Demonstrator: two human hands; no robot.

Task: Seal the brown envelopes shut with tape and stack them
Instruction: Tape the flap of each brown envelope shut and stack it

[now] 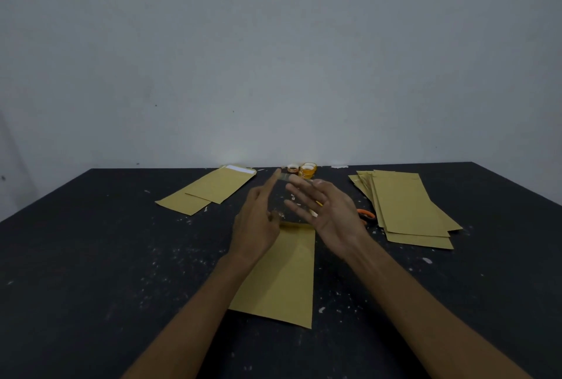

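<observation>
Head view: left hand [258,223] and right hand [331,214] hover over the near brown envelope [282,275], fingers straight and unclenched, a short tape strip [284,177] stuck between their fingertips; two envelopes [209,191] lie far left, a pile [407,208] far right

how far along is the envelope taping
Done, probably: the fanned stack on the right. In hand: a tape strip stretched between the left hand and right hand, above the centre envelope, not yet stuck down. Left: that one, plus two envelopes far left, one with its flap open.
</observation>
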